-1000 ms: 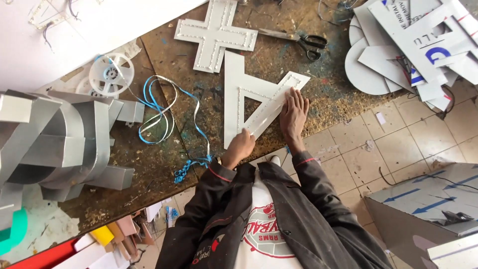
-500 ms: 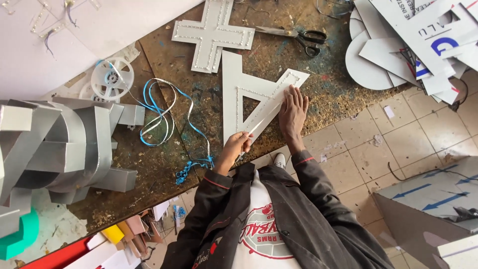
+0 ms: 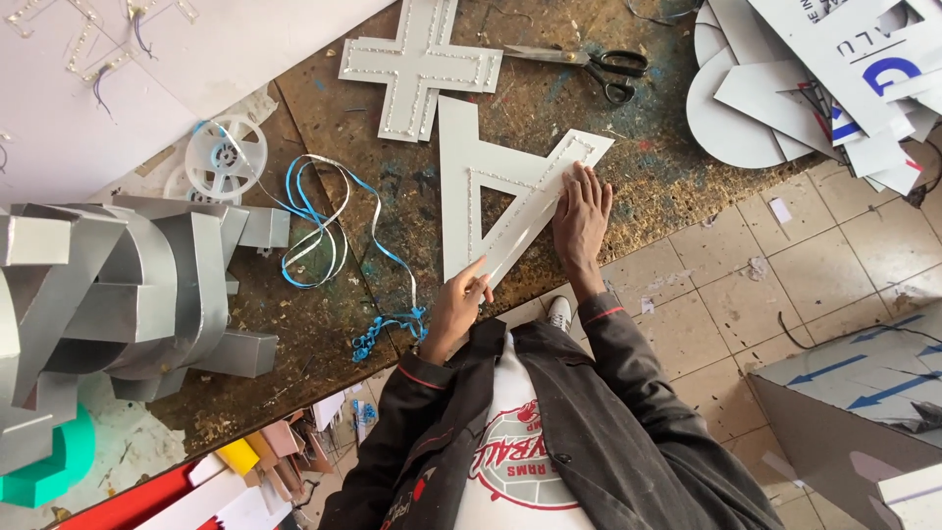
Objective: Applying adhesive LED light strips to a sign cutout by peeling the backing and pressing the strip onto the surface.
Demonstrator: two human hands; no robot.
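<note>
Pinning white letter (image 3: 491, 182) flat under spread right hand (image 3: 581, 218), left hand (image 3: 457, 309) pinching its near tip, steadying it on bench (image 3: 324, 324).

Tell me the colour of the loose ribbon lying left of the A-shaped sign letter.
Blue and white ribbon, coiled on the workbench; the head view shows it clearly.

Place: I stand in a sign-making workshop.
Bench: my scarred worktable (image 3: 589, 137) holds cut-out letters (image 3: 491, 186), scissors (image 3: 589, 64).
Left: silver channel letters (image 3: 128, 285).
Far right: stacked sign panels (image 3: 834, 79).
</note>
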